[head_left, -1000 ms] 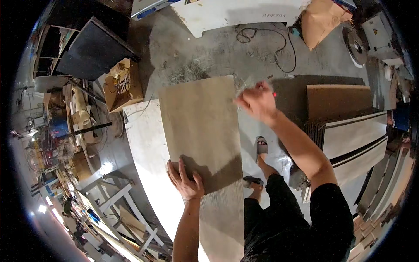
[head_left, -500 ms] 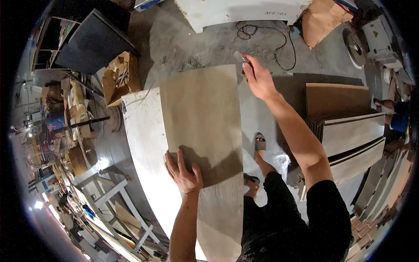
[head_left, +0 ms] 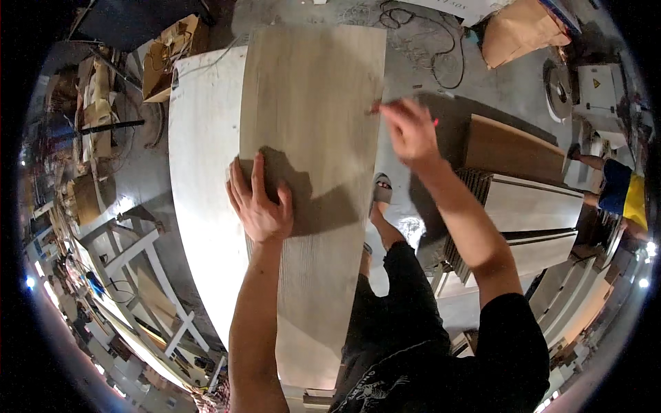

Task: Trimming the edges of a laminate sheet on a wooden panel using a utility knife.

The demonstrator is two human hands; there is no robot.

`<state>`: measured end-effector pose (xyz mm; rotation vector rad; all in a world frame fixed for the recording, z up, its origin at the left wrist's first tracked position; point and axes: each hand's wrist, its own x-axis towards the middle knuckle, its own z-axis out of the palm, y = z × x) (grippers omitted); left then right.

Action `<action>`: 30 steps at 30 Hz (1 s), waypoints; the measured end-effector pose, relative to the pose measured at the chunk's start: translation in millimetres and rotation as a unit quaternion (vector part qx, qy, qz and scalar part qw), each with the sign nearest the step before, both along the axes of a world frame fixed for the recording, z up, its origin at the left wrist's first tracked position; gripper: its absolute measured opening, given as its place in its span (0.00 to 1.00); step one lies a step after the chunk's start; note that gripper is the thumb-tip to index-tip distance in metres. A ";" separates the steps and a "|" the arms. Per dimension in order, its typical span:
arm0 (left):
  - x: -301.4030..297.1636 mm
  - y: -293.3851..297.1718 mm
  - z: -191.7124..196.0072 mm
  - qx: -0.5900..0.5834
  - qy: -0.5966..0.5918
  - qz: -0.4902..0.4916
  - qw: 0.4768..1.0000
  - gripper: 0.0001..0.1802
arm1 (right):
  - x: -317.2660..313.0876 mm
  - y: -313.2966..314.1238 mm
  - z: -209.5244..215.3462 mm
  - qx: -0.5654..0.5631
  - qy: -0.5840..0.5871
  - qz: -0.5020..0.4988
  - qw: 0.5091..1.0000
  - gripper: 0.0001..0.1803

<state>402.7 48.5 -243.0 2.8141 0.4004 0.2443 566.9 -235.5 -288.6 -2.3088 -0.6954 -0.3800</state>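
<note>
A long wood-grain board lies lengthwise in front of me, on top of a white panel. My left hand rests on it near its left edge, fingers spread and open. At the board's right edge my right hand is closed around a small flat-bladed tool. Most of the tool is hidden in the fingers, and a bright red bit shows behind the hand. The hand is slightly blurred, so I cannot tell whether the blade touches the edge.
Stacked boards stand on the right, near a person in a yellow top. A cardboard box sits at the far left, above a white frame. A dark cable and a brown paper sack lie beyond.
My right hand has come nearer and turned, from the board's far right corner to partway along its right edge. The view has shifted forward; my left hand still lies on the board.
</note>
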 end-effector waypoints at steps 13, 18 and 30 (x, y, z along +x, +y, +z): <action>-15.1 -6.9 1.7 0.045 0.038 0.077 0.995 0.35 | -385.5 6.3 60.7 0.032 0.151 0.092 0.984 0.23; -149.2 0.0 1.9 0.033 0.023 0.010 0.999 0.35 | -425.9 0.2 42.8 0.017 0.157 0.081 0.984 0.16; -668.9 -1.2 23.4 0.004 0.148 -0.101 0.984 0.38 | -459.9 4.4 20.6 0.094 0.084 0.023 0.992 0.13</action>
